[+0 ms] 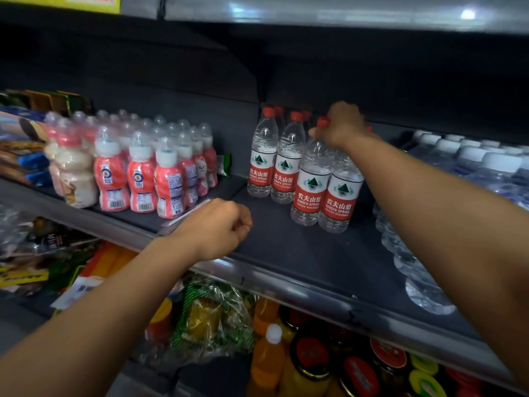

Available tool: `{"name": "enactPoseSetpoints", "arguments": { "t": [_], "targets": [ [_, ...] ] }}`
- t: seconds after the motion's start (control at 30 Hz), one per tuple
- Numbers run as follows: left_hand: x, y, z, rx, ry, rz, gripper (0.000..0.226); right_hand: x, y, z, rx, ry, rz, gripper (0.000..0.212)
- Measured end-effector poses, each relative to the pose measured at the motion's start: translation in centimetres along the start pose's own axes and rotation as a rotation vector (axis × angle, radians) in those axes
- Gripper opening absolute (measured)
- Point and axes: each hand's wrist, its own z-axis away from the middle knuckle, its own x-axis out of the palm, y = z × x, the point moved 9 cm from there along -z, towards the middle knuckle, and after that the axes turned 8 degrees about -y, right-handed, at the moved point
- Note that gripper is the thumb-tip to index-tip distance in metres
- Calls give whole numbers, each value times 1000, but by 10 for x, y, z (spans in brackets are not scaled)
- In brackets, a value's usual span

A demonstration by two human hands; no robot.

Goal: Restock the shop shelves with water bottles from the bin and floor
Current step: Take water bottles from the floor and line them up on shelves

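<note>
Water bottles with red caps and red labels stand on the dark shelf (pixel 286 253), and the nearest pair (pixel 326 193) is gripped at the necks by the right hand (pixel 342 126), its fingers curled over the caps. Nearer, at the shelf's front edge, the left hand (pixel 216 227) is loosely clenched; whether it holds anything cannot be told. Farther back and left, two more red-capped bottles (pixel 272 164) stand upright. Left of those sit wrapped pink drink bottles (pixel 143 170); to the right, white-capped bottles (pixel 469 161) in plastic wrap.
</note>
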Motion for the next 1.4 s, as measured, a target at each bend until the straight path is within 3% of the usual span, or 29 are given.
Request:
{"name": "enactPoseSetpoints", "arguments": {
  "t": [0.2,0.27,0.4,0.53,0.8,1.17,1.4],
  "targets": [
    [-4,-9,23,-17,6,31,14,-3,-6,16,2,83,2,76],
    [-7,-15,40,-41,16,37,14,1,-22,31,-53,126,10,75],
    [-10,-34,87,-116,24,31,11,30,-76,89,-258,172,-82,48],
    [-8,-56,147,-199,15,-23,11,94,-138,168,-452,-8,-246,35],
    [54,-132,276,-495,-118,16,17,234,-218,314,-622,-468,-344,27],
    [233,-186,440,-855,-462,264,18,396,-219,474,-743,-1046,-105,39],
    [298,-193,489,-967,-640,310,24,442,-208,512,-859,-1132,101,45]
  ]
}}
